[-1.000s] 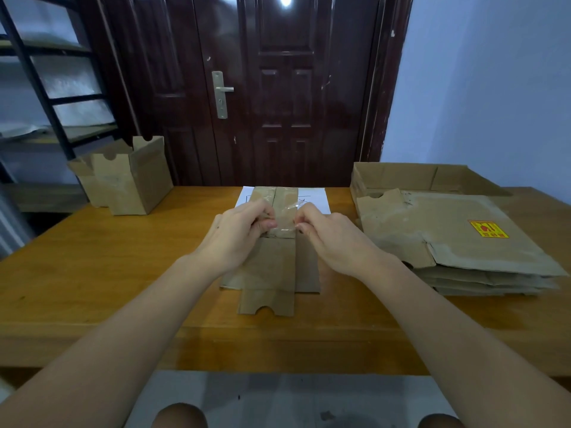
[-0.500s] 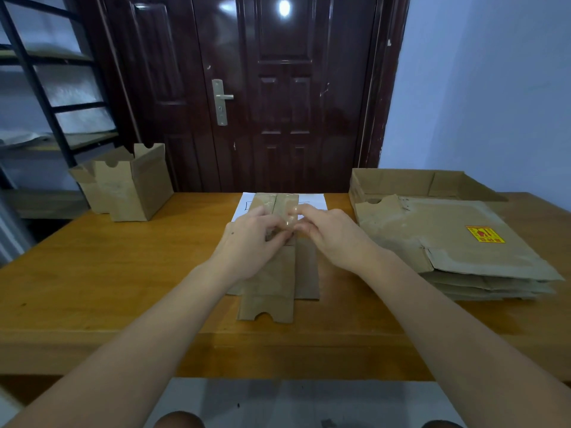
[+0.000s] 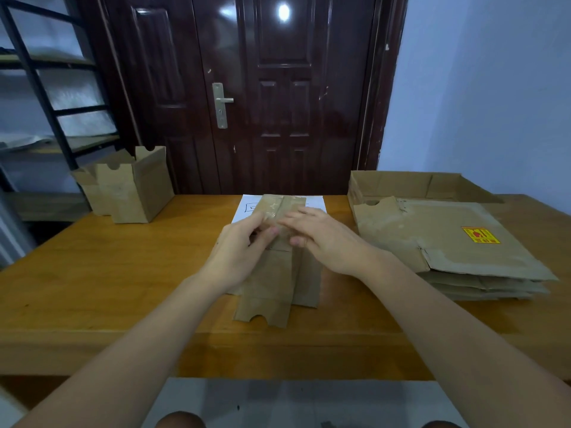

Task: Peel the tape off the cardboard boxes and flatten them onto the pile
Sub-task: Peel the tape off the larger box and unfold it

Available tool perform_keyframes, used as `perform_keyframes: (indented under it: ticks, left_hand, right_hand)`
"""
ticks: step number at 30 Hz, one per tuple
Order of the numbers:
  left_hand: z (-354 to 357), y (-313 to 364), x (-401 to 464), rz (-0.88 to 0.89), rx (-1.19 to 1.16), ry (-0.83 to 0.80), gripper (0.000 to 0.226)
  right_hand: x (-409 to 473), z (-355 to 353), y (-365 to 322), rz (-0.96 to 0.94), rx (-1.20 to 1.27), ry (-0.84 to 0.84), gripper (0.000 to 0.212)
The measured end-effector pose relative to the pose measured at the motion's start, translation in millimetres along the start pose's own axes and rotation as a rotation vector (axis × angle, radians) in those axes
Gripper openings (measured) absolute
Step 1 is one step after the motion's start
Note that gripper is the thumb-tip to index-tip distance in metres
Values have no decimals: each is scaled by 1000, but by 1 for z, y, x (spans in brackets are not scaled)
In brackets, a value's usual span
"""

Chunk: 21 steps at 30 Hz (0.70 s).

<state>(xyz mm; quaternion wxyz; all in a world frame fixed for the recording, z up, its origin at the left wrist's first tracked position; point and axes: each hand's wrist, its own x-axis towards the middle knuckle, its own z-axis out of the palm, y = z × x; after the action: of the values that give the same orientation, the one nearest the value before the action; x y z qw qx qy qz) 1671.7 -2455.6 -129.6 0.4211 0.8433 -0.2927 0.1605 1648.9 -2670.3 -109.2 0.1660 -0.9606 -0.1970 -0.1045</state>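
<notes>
Tabletop point(image 3: 92, 273) — upright box point(image 3: 129, 186) left (pile point(image 3: 463, 257) right).

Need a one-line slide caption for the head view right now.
Both hands, left and right, work the tape on a flattened box on the table, pile at right.

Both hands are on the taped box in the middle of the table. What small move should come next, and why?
Probably pull the clear tape off along the seam: both the left hand and right hand meet on the flat box, and tape still covers its far end.
</notes>
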Motion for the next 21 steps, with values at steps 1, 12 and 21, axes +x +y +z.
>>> perform_keyframes:
  ticks: [1, 12, 21]
  left_hand:
    - [-2, 0, -2, 9, -16, 1, 18]
    - [-20, -14, -16, -115, 245, 193, 24]
    - [-41, -14, -11, -176, 167, 101, 21]
  right_hand:
    - [2, -1, -1, -9, 29, -28, 53]
    - [-4, 1, -46, 42, -486, 129, 87]
    - [21, -14, -43, 57, 134, -177, 56]
